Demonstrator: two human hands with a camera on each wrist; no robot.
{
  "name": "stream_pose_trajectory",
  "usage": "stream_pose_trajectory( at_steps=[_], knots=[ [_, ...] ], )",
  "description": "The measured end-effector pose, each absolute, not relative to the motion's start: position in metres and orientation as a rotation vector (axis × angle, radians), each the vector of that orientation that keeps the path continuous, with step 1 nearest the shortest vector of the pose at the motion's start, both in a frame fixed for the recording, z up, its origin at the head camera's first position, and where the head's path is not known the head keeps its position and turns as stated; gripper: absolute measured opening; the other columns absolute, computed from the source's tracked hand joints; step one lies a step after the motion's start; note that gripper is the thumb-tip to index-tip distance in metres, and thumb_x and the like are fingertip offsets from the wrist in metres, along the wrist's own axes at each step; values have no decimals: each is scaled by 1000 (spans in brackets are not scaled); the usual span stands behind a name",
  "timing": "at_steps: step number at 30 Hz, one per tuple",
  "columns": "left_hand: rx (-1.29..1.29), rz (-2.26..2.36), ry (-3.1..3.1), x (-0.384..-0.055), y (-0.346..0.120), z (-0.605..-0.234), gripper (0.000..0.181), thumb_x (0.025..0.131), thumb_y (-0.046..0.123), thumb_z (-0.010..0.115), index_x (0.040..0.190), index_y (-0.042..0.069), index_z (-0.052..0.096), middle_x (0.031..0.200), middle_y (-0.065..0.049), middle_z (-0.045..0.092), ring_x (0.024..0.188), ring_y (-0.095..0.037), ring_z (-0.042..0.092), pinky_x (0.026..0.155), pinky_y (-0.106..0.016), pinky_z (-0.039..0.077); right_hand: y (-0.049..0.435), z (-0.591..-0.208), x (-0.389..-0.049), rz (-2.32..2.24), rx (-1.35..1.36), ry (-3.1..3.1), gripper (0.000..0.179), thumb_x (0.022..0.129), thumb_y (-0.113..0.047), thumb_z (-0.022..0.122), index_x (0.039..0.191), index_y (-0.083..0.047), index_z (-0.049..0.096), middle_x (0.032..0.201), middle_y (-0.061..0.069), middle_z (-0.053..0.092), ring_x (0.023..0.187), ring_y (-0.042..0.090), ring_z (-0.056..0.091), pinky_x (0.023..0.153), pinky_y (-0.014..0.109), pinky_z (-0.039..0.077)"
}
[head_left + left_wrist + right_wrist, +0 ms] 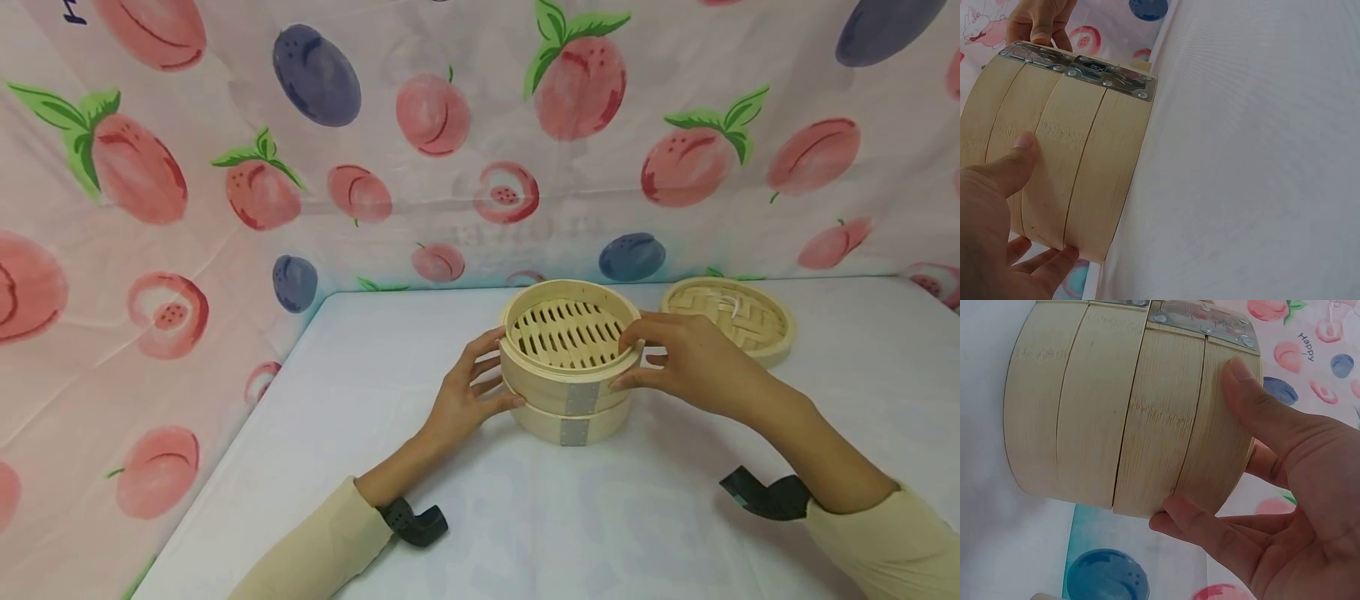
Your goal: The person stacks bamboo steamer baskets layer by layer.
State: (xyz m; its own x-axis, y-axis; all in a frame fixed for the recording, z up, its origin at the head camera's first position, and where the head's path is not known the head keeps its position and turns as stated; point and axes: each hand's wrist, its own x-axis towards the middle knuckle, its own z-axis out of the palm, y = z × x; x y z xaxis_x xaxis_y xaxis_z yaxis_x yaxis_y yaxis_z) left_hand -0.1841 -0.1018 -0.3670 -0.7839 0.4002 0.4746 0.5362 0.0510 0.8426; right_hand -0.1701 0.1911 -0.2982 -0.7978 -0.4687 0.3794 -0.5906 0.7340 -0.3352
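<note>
Two round bamboo steamer baskets stand stacked on the white table. The upper basket (542, 390) shows its slatted floor, and the lower basket (536, 423) sits directly beneath, each with a metal band in front. My left hand (468, 390) holds the stack at its left side; in the left wrist view the thumb lies across the bamboo wall (1088, 169) near a seam, fingers around the far side. My right hand (693, 364) grips the upper basket's right rim, thumb on the outside wall (1160, 419). No food shows in the upper basket; the lower one's inside is hidden.
A woven bamboo steamer lid (761, 333) lies on the table (420, 342) behind my right hand. A fruit-print cloth (450, 192) hangs along the back and left. Black wrist mounts (416, 523) stick out from both cuffs.
</note>
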Motion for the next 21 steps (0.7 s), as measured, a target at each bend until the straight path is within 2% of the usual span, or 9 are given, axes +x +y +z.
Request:
stream_pose_trajectory(
  at_steps=[12,15,21],
  knots=[
    [-968,-1889,-2199,-183,-103,-365,90,74,-12,76,147,8,29,137,-21,40,125,-40,44,100,-54,42,201,-298,-178,662,917,-2664,39,67,-41,84,94,-20,65,97,-4,66,86,19,63,70,35,59],
    [-959,-1911,-2206,-183,-103,-365,92,74,-12,76,149,9,27,136,-24,40,125,-40,43,100,-56,41,205,-299,-182,716,965,-2668,38,69,-38,84,96,-20,64,106,1,66,91,21,64,70,33,59],
    [-951,-1910,-2233,-184,-104,-365,94,74,-11,76,150,10,24,136,-25,39,124,-41,44,100,-58,40,215,-301,-189,858,1036,-2715,41,70,-21,85,101,-22,59,131,13,56,115,33,57,78,35,57]
  ],
)
